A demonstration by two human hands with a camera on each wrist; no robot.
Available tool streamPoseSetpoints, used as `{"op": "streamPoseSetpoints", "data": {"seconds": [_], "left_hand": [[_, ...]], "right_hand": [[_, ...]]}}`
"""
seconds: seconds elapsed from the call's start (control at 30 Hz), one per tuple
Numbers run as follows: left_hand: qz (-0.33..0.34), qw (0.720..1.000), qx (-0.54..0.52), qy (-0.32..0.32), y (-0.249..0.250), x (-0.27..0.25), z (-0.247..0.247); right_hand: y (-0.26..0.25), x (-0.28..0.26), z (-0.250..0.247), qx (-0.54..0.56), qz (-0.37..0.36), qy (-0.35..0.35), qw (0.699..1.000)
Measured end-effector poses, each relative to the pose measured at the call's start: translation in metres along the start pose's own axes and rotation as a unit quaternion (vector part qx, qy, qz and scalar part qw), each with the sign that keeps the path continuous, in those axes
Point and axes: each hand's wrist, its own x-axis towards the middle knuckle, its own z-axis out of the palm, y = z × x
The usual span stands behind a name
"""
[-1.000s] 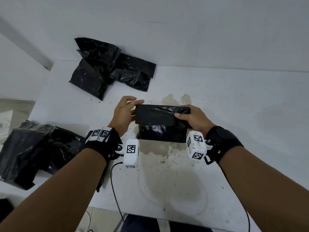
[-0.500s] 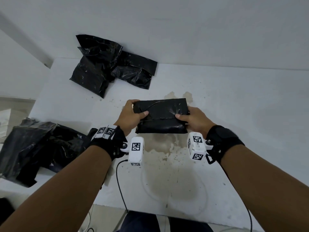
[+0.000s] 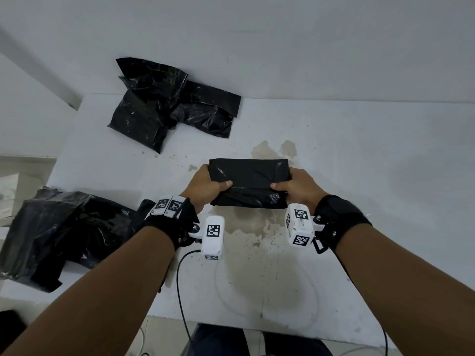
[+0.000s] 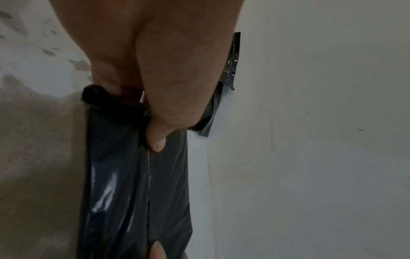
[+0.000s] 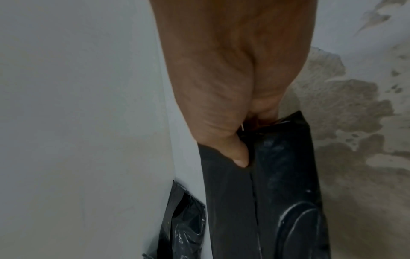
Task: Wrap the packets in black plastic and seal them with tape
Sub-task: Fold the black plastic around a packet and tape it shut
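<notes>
Presently, the left hand (image 3: 205, 187) and right hand (image 3: 295, 188) each grip one end of the black-wrapped packet (image 3: 249, 182), thumbs curled onto the overlapping seam, holding it just above the stained desk (image 3: 385, 176). No tape is visible anywhere. Risk: the slick film may spring open if either thumb lifts before sealing. Loose plastic (image 3: 51, 232) lies left; wrapped packets (image 3: 169, 104) lie at the far edge.

- A white table (image 3: 359, 155) with brownish stains (image 3: 272, 150) near its middle.
- A plain white wall (image 3: 282, 47) behind the table.
- A black cable (image 3: 180, 286) hanging over the near edge.
- Pale floor tiles (image 3: 164, 335) below.
</notes>
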Motion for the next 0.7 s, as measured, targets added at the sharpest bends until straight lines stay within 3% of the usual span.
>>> {"op": "streamPoseSetpoints", "data": {"seconds": [0.1,0.33,0.57,0.7], "left_hand": [[-0.014,0.999,0.033,-0.032,-0.001,-0.002,0.006],[-0.004,0.996,0.083,0.012,-0.011,-0.004,0.008],[-0.020,0.991,0.134,0.017,0.001,0.001,0.010],[0.024,0.975,0.216,0.042,0.031,0.002,0.024]], "right_hand": [[0.010,0.006,0.001,-0.093,-0.002,0.062,0.994],[0.020,0.002,0.009,-0.301,-0.054,0.146,0.941],[0.018,-0.014,-0.028,-0.278,-0.082,0.279,0.916],[0.015,-0.034,-0.067,-0.267,-0.067,0.366,0.889]]}}
